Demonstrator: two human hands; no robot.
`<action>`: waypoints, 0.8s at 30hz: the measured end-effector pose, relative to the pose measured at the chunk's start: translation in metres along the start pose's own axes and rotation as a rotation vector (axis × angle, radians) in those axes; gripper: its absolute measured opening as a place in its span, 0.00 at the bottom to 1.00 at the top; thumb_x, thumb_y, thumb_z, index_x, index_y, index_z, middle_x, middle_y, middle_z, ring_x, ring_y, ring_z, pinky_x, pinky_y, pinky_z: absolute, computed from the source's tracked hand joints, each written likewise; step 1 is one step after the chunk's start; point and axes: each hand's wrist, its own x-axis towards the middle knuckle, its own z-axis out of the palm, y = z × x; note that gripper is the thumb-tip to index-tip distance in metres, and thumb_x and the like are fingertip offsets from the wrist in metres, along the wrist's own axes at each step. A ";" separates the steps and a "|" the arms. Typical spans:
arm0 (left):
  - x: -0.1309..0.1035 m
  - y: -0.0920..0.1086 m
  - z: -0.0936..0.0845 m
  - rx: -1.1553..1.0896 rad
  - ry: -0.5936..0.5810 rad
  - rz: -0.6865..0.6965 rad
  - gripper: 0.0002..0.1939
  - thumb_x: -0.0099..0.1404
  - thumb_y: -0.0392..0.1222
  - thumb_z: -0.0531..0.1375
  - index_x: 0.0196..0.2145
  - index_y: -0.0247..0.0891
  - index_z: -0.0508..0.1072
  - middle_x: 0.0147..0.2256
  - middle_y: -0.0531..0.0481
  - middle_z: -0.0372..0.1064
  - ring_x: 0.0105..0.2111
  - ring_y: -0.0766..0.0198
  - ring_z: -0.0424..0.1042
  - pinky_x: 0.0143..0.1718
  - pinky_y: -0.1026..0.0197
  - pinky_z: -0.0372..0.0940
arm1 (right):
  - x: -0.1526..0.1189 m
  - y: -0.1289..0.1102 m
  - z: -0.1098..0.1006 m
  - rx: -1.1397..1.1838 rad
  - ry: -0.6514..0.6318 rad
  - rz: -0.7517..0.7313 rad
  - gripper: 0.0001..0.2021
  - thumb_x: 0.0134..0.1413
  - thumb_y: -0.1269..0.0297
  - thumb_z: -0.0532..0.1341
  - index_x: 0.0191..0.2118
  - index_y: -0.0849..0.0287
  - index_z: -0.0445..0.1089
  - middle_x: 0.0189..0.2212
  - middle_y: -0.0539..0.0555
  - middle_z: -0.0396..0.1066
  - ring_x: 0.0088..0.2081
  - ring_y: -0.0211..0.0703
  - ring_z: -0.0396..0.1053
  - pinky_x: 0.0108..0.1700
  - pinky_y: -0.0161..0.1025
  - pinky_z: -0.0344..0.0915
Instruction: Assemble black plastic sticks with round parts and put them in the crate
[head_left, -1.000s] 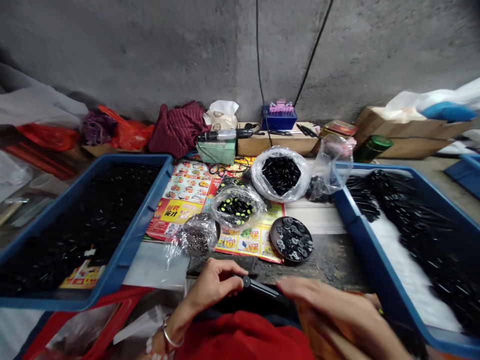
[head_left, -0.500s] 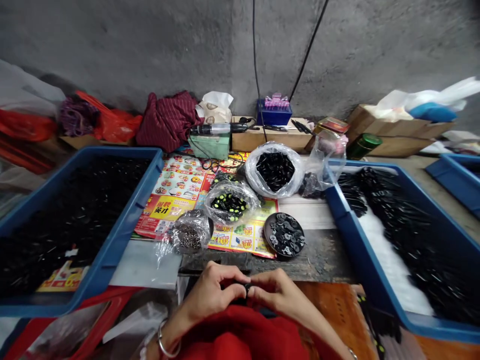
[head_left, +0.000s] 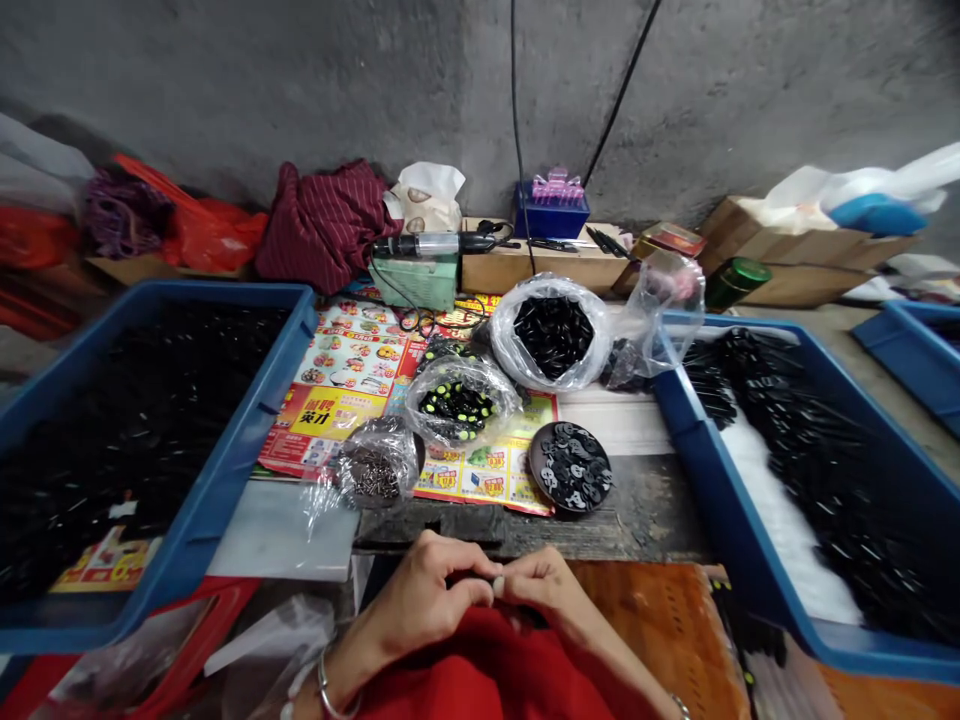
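Low in the middle, just in front of the bench edge, my left hand (head_left: 431, 590) and my right hand (head_left: 544, 592) meet at their fingertips. Thumb and forefinger of each are pinched together. Whatever they hold is mostly covered by the fingers; only some dark material shows around them, too little to name. Nearest the hands on the bench are a round dish (head_left: 572, 467) of flat black parts, a plastic bag (head_left: 375, 462) of small metal pieces, and a plastic bag (head_left: 463, 402) of black parts with yellow-green ends.
Blue trays of black parts stand at left (head_left: 259, 430) and right (head_left: 686, 450). Behind the dish sits a larger bag (head_left: 551, 332) of black pieces. An electric screwdriver (head_left: 435, 244) lies on a green box (head_left: 415, 285). Cords hang along the wall.
My hands stay together at nearly the same spot, with the right fingers turned slightly. Less of the dark piece between the fingertips shows now. The whole view has shifted a little.
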 end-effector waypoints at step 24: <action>0.018 -0.003 -0.011 -0.008 -0.085 -0.098 0.08 0.55 0.33 0.61 0.32 0.38 0.80 0.29 0.52 0.79 0.29 0.64 0.72 0.32 0.67 0.63 | -0.010 -0.012 -0.015 -0.435 -0.002 -0.180 0.24 0.60 0.49 0.55 0.21 0.63 0.68 0.16 0.50 0.66 0.18 0.35 0.59 0.21 0.31 0.51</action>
